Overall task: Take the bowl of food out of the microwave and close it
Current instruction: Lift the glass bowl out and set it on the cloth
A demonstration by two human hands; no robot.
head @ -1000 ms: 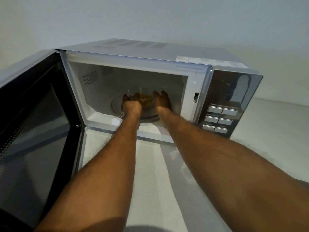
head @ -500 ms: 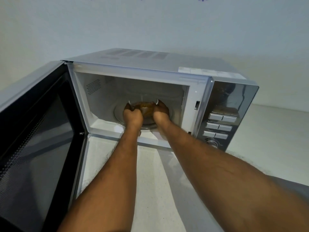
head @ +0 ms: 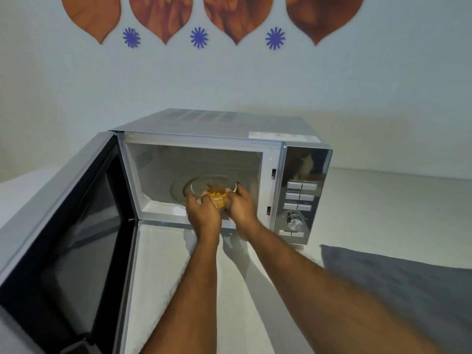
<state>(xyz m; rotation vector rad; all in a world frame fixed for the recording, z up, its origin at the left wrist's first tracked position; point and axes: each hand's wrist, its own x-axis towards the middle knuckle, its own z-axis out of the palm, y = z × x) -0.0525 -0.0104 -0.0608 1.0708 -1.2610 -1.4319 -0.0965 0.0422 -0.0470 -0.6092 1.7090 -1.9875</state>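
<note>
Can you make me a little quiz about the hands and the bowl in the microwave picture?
1. True or false: the microwave door is shut.
2. What holds the glass bowl?
A. only the left hand
B. only the right hand
C. both hands
3. Fill in: the food in the bowl looks ______ in colour.

Key
1. False. The door stands swung wide open on the left side.
2. C. One hand grips each side of the bowl, at the front of the microwave opening.
3. Yellow-orange.
</note>
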